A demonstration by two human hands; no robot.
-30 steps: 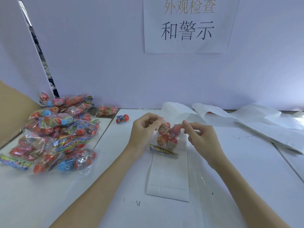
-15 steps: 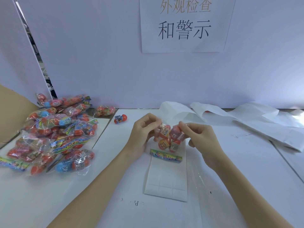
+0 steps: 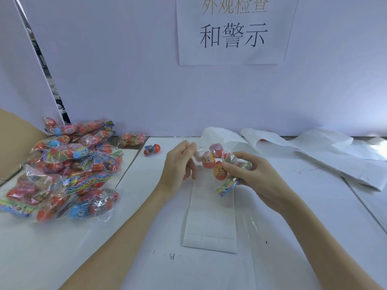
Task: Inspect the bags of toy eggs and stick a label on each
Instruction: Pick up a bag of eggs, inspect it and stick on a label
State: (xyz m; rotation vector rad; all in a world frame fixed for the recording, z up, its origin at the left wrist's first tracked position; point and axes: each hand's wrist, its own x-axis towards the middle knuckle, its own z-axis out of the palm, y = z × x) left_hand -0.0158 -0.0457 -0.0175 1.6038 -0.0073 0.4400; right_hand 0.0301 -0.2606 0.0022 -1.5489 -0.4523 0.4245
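Note:
A clear bag of orange and red toy eggs (image 3: 217,164) is held above the table between both hands. My left hand (image 3: 180,164) pinches the bag's left corner with thumb and fingertips. My right hand (image 3: 253,174) grips its right side, fingers curled round the eggs, and the colourful header strip hangs tilted below. A white label sheet (image 3: 209,225) lies flat on the table under the bag. A pile of several more egg bags (image 3: 67,170) lies at the left.
A single loose toy egg (image 3: 152,150) lies near the back, and one separate bag (image 3: 132,139) beside the pile. Crumpled white backing paper (image 3: 326,151) spreads across the back right. A brown cardboard flap (image 3: 14,143) stands at the far left. A white wall with a sign closes the back.
The bag has been turned between the hands: its header strip, level before, now hangs tilted under my right hand. My right hand has closed further round the eggs.

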